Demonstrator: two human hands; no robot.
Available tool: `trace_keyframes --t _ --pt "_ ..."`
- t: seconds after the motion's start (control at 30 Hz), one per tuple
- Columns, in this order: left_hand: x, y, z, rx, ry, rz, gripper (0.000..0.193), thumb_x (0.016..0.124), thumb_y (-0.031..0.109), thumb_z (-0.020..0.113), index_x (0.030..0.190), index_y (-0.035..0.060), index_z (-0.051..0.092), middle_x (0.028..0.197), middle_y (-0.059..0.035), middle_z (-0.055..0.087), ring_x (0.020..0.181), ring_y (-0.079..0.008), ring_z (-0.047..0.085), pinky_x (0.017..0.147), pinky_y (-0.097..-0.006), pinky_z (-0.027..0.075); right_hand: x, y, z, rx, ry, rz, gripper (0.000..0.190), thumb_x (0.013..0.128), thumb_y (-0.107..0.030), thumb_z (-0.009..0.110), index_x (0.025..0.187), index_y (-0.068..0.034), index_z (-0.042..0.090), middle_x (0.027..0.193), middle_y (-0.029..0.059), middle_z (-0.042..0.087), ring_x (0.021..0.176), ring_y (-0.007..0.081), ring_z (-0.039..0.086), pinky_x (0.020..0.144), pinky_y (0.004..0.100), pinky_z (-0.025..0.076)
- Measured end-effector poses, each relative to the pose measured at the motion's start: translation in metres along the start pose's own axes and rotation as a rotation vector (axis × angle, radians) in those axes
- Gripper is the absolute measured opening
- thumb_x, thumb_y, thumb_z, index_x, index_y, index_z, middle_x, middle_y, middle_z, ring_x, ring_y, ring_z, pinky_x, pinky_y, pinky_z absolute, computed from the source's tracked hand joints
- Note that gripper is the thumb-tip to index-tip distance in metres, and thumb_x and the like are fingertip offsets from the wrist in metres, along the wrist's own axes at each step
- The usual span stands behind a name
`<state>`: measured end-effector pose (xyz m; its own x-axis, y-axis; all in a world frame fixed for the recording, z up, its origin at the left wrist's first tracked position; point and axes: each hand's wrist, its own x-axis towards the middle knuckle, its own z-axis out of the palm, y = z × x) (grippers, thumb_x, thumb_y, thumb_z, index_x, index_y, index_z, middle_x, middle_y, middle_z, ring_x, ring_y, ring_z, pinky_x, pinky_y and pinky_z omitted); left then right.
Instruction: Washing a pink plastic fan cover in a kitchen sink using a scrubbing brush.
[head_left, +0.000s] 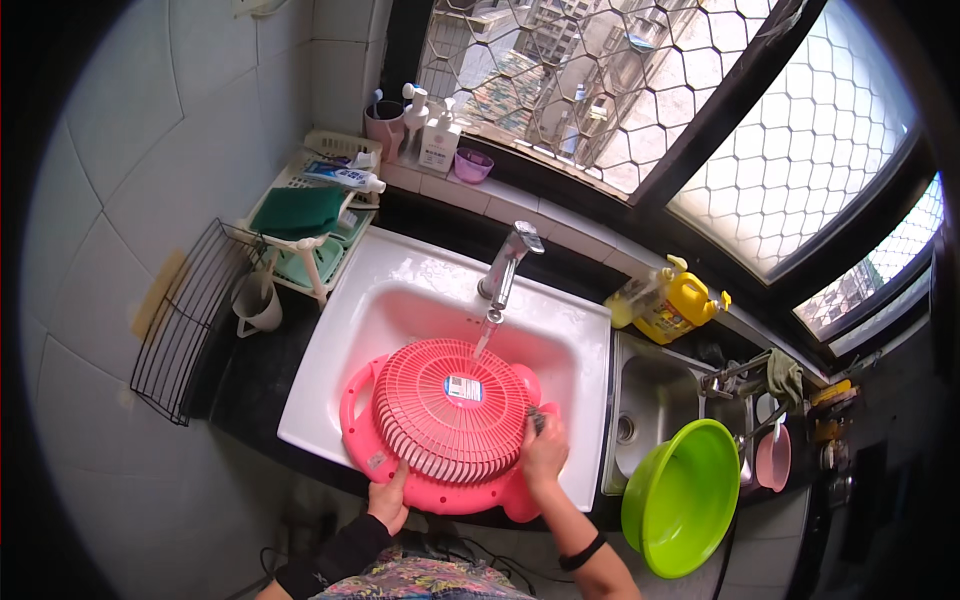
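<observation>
A pink plastic fan grille (427, 390) with a round slatted dome and a wide pink rim rests over the white ceramic sink (319, 397). Water runs from the chrome faucet (510, 266) onto its upper part. At the rim's near edge, my left hand (388, 501) grips the pink plastic, the thumb on top. My right hand (545, 450) is closed around a dark brush or scrubber (536, 420), pressed to the right side of the dome; the fingers partly hide it. A label bearing writing (463, 388) sits at the dome's centre.
A green plastic basin (682, 499) stands tilted at the right, by a steel sink (660, 382). Yellow detergent bottles (675, 306) stand behind. At left are a wire rack (180, 322), a mug (257, 304) and a shelf with a green cloth (298, 213). Pump bottles (440, 142) line the window ledge.
</observation>
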<state>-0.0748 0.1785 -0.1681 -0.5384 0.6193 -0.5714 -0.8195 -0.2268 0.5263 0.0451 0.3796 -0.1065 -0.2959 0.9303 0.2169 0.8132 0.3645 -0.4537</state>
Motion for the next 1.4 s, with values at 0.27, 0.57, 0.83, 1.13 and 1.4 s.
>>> trace_keyframes --t 0.27,0.57,0.83,1.13,1.4 --pt "-0.003 0.011 0.0 0.029 -0.011 -0.055 0.045 0.087 0.023 0.06 0.124 0.0059 0.042 0.12 -0.0079 0.053 0.109 -0.0217 0.053 0.097 -0.0434 0.042 -0.032 -0.046 0.008 -0.001 -0.072 -0.254 0.022 0.075 -0.018 0.064 0.091 -0.007 0.055 0.081 0.0147 0.054 0.064 0.0342 0.058 0.053 0.0427 0.047" --pt "-0.001 0.008 -0.011 0.018 -0.006 0.017 0.046 0.088 0.019 0.06 0.127 0.0074 0.039 0.122 -0.008 0.051 0.11 -0.0219 0.052 0.097 -0.043 0.042 -0.04 -0.064 -0.027 -0.042 -0.28 -0.331 0.02 0.079 -0.025 0.059 0.081 -0.005 0.055 0.076 0.0179 0.055 0.063 0.0369 0.06 0.055 0.0465 0.049" --pt "-0.001 0.005 0.011 -0.002 -0.015 -0.024 0.048 0.085 0.016 0.064 0.126 0.0044 0.041 0.121 -0.008 0.051 0.109 -0.0208 0.052 0.094 -0.0416 0.042 0.085 0.001 0.034 -0.225 -0.296 -0.073 0.029 0.084 -0.032 0.055 0.089 -0.004 0.06 0.081 0.0217 0.061 0.069 0.0384 0.061 0.061 0.0488 0.049" --pt "-0.005 0.011 0.006 -0.025 0.041 0.072 0.042 0.086 0.01 0.062 0.123 0.0031 0.044 0.119 -0.0083 0.053 0.107 -0.0204 0.053 0.093 -0.0402 0.043 0.006 -0.062 0.0 -0.083 -0.395 -0.307 0.021 0.081 -0.027 0.059 0.086 -0.007 0.055 0.079 0.0191 0.06 0.069 0.0383 0.06 0.06 0.0488 0.048" --pt "-0.002 0.006 0.006 0.055 0.038 0.051 0.041 0.088 0.01 0.058 0.126 0.0052 0.041 0.123 -0.0078 0.051 0.111 -0.0204 0.051 0.095 -0.0397 0.041 0.093 -0.001 0.049 -0.127 -0.323 -0.125 0.025 0.083 -0.029 0.055 0.09 -0.006 0.058 0.084 0.0219 0.061 0.07 0.0405 0.061 0.064 0.0513 0.048"
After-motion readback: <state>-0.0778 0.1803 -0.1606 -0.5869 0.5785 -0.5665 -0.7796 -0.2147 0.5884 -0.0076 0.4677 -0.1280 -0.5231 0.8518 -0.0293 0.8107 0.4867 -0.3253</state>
